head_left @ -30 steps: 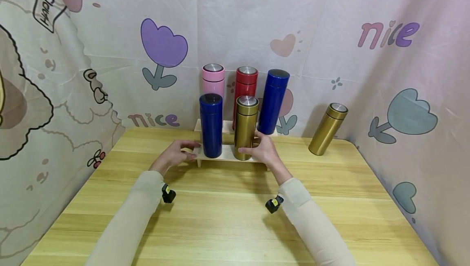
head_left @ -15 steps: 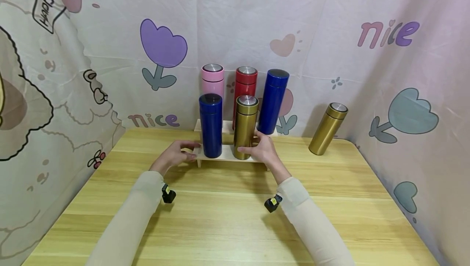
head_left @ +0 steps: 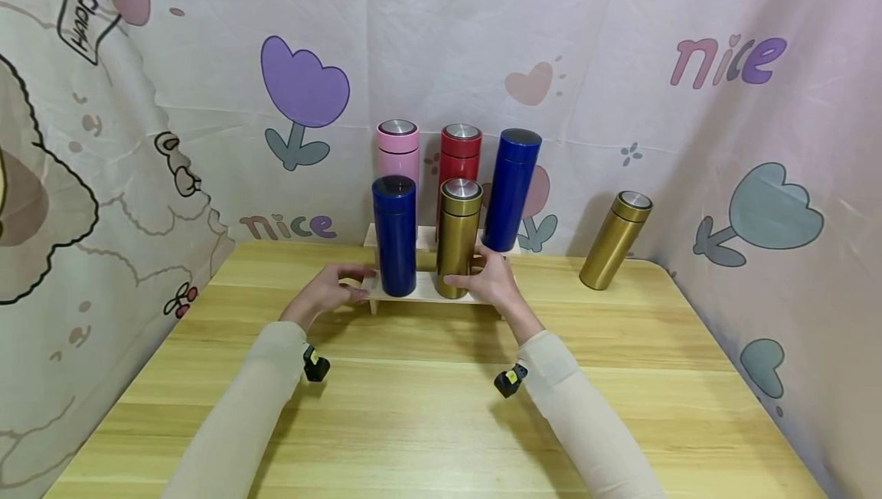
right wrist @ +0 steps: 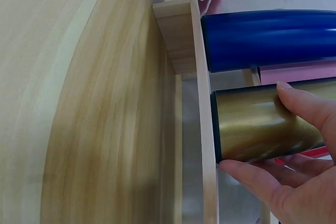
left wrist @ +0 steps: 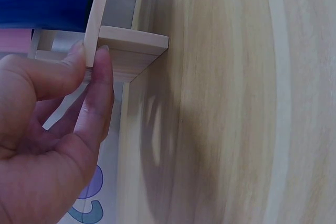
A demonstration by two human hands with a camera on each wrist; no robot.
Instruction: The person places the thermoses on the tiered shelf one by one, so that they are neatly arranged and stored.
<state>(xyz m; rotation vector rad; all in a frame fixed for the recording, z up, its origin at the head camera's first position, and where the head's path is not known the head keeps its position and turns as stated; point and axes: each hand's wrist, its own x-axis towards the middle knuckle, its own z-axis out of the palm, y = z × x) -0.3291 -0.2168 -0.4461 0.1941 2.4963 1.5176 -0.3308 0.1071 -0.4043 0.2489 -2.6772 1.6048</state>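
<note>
My left hand (head_left: 329, 290) pinches the left end of the wooden shelf (head_left: 429, 291) between thumb and fingers; the left wrist view shows the thumb on top of the board and a finger under it. My right hand (head_left: 494, 282) holds a gold thermos flask (head_left: 458, 246) low on its body, near the base. This flask stands upright on the lower tier, its base at the board in the right wrist view. A blue thermos flask (head_left: 395, 242) stands to its left on the same tier. Behind, a pink flask (head_left: 398, 143) and a red flask (head_left: 460, 145) are partly hidden.
Another blue flask (head_left: 511, 191) stands on the upper tier at the right. A second gold flask (head_left: 615, 242) stands apart on the wooden table (head_left: 413, 422), toward its back right. A printed cloth (head_left: 441, 40) hangs close behind and around the table.
The gold flask in my right hand has slid very slightly left along the lower tier. My left hand keeps its pinch on the shelf end.
</note>
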